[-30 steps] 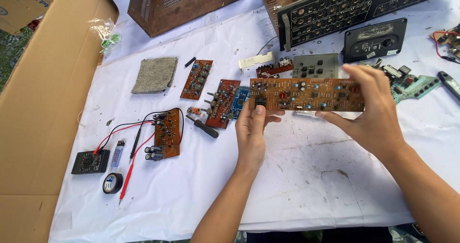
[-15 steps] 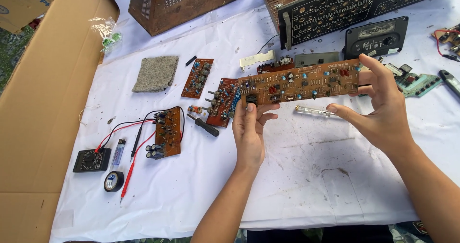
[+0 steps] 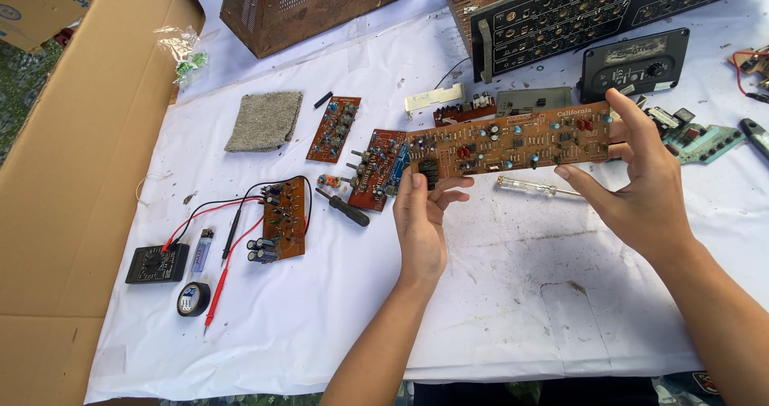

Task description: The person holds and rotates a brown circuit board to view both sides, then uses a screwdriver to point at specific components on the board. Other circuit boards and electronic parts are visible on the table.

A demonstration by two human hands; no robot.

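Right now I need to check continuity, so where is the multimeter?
In the head view, the black multimeter lies at the white sheet's left edge, beside the roll of black tape.

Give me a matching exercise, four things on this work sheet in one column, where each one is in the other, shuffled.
1. long circuit board
2. grey pad
3. black tape roll
4. clear-handled screwdriver

A. near the sheet's front left edge, by the multimeter
B. held up between left hand and right hand
C. lying on the sheet under the held board
D. far left, beside a small board

Pairs: 1-B, 2-D, 3-A, 4-C
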